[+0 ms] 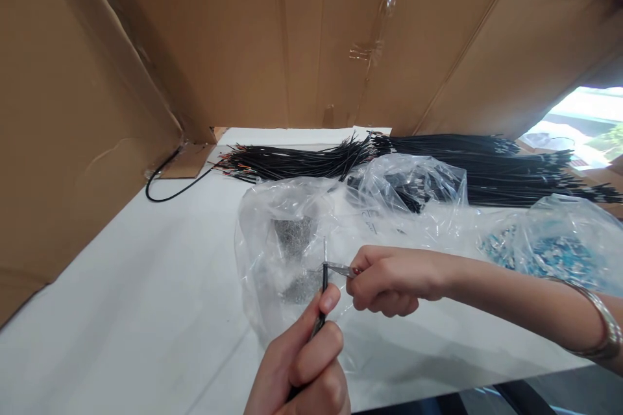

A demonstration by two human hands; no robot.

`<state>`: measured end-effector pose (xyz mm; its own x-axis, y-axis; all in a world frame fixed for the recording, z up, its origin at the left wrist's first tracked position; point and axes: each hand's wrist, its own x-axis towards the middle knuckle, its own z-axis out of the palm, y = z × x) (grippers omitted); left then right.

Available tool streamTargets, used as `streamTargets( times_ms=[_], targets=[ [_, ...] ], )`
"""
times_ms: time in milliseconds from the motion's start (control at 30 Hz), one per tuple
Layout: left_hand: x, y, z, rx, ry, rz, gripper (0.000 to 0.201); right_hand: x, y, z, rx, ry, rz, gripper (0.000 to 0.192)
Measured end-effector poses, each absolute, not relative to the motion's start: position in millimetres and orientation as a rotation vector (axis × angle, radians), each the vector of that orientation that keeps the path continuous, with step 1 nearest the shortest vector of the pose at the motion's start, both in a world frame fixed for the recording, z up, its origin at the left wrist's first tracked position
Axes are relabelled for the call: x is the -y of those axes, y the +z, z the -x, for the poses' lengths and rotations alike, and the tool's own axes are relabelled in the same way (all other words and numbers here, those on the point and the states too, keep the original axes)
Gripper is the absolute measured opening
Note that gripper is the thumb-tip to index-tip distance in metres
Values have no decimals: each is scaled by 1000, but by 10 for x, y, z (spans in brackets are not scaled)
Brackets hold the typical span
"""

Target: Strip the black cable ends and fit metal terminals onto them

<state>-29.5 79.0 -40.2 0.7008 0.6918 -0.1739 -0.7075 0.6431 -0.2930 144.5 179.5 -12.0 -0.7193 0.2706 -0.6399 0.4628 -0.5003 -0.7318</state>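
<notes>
My left hand point(306, 356) is closed around a thin black cable point(324, 280), which points upward with a pale, stripped-looking tip above my thumb. From the right, my right hand point(389, 280) is wrapped round a small silver tool point(342, 269) with narrow jaws. Its jaws meet the cable just below the pale tip; whether they are tweezers or snips, I cannot make out. Behind both hands lies a clear plastic bag point(256, 233) holding a mass of tiny grey metal pieces point(294, 240).
Bundles of black cables point(302, 161) and more cables point(487, 168) run along the back of the white table point(160, 298). A clear bag of small blue pieces point(559, 259) sits at right. Cardboard walls point(243, 39) stand behind and at left; a loose cable point(168, 198) curls there.
</notes>
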Motion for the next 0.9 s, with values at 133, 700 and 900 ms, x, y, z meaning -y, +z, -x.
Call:
streamTargets(
  times_ms=[133,700,900],
  targets=[
    [-820,-418,268,-46,803,364,23,-1789,-143,-1444,-1505,-2331,-1190,33],
    [-805,-398,295,-241,910,466,40,-1812,-277,-1339,-1464,-2193,-1302,32],
    [-794,-401,317,-242,901,442,32,-1817,-267,-1356,-1517,-2159,-1308,30]
  ],
)
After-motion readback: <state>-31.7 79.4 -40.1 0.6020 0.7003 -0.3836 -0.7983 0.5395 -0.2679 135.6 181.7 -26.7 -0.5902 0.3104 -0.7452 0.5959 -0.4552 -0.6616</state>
